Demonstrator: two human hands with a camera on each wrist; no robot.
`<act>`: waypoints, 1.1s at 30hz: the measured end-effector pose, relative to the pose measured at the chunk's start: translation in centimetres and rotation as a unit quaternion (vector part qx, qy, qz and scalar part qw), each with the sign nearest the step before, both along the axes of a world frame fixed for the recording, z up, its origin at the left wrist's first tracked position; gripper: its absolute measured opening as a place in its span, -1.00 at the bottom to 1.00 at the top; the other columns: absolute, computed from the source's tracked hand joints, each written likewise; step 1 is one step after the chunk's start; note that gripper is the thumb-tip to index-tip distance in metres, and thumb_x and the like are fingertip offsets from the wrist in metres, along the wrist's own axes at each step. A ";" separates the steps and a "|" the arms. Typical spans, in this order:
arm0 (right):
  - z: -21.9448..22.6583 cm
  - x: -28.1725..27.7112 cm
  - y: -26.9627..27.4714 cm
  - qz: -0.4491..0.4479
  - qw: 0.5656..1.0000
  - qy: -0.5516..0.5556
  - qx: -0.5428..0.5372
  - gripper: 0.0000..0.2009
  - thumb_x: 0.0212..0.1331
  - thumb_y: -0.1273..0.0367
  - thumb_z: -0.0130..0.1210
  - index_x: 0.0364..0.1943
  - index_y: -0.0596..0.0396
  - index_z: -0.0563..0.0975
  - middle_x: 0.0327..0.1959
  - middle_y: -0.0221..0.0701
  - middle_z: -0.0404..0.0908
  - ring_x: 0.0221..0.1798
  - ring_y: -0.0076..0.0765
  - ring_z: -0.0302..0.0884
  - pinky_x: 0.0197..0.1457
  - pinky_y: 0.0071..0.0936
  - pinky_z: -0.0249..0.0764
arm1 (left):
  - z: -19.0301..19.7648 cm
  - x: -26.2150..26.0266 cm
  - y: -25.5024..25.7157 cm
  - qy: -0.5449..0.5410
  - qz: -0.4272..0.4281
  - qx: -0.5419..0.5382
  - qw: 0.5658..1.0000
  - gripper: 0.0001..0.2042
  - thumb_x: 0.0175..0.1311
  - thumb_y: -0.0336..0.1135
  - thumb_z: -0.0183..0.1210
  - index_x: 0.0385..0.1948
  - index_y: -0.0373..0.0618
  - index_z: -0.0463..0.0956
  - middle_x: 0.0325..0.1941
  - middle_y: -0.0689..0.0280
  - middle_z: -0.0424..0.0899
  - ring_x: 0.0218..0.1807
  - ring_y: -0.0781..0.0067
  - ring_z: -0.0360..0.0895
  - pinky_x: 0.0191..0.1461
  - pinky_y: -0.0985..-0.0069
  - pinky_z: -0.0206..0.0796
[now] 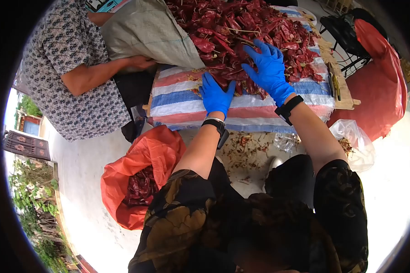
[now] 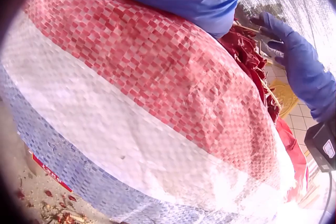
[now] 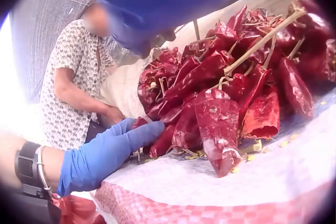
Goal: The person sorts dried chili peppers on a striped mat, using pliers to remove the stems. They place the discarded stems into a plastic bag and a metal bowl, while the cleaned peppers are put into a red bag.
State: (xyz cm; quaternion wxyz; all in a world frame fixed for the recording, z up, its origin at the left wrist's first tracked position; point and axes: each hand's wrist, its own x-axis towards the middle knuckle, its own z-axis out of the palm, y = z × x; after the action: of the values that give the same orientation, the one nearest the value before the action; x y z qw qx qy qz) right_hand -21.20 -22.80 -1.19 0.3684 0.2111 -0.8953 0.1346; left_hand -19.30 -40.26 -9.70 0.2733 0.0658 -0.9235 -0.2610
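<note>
A heap of dried red chili peppers (image 1: pixel 223 36) lies on a striped woven sheet (image 1: pixel 173 98). My left hand (image 1: pixel 217 97), in a blue glove, is at the near edge of the heap, its thumb apart from the fingers. In the right wrist view, the left hand (image 3: pixel 107 150) has its thumb and fingers up against the nearest chilies (image 3: pixel 215 129). Farther right, my gloved right hand (image 1: pixel 269 68) is over the chilies with fingers spread and slightly bent. The right wrist view shows only the blue underside of that glove along its top.
Another person (image 1: pixel 73 68) at the left holds a grey-beige sack (image 1: pixel 146 32) beside the heap. An orange-red bag (image 1: pixel 136 173) with chilies stands on the floor by my left arm. At the right are a large red sack (image 1: pixel 378 91) and a clear plastic bag (image 1: pixel 357 145).
</note>
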 end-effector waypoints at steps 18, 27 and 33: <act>4.0 1.7 6.2 -0.096 0.988 0.046 -0.109 -0.86 0.07 0.24 0.07 -0.45 -0.04 0.56 -0.47 -0.32 0.57 -0.39 -0.14 0.53 -0.37 -0.29 0.43 | -0.9 -0.7 0.0 -0.021 -0.005 -0.031 0.999 -0.04 -0.03 0.28 0.08 0.24 -0.35 -0.08 0.29 -0.09 0.10 0.29 -0.04 0.11 0.36 0.17 -0.14; 5.2 11.1 16.5 -0.138 0.956 -0.036 -0.255 -0.80 0.09 0.22 0.09 -0.25 -0.08 0.61 -0.37 -0.31 0.61 -0.35 -0.27 0.57 -0.26 -0.43 0.43 | -0.7 -0.7 0.1 -0.019 0.001 -0.029 0.999 -0.06 -0.05 0.30 0.07 0.21 -0.33 -0.01 0.27 -0.05 0.15 0.27 0.02 0.16 0.32 0.11 -0.07; 5.1 21.0 27.0 -0.357 0.927 -0.086 -0.073 -0.83 0.08 0.25 0.08 -0.29 -0.07 0.60 -0.37 -0.32 0.61 -0.32 -0.18 0.58 -0.27 -0.39 0.45 | -1.4 -1.0 -0.1 0.006 -0.010 -0.046 0.999 -0.07 -0.05 0.31 0.08 0.19 -0.33 0.03 0.24 -0.09 0.19 0.23 -0.05 0.21 0.29 0.08 -0.02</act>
State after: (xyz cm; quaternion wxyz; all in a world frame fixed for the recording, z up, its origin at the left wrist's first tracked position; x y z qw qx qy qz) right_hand -0.21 4.19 3.91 0.3284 -0.1618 -0.9274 0.0767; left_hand -20.31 -40.33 -11.07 0.2786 0.0429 -0.9335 -0.2216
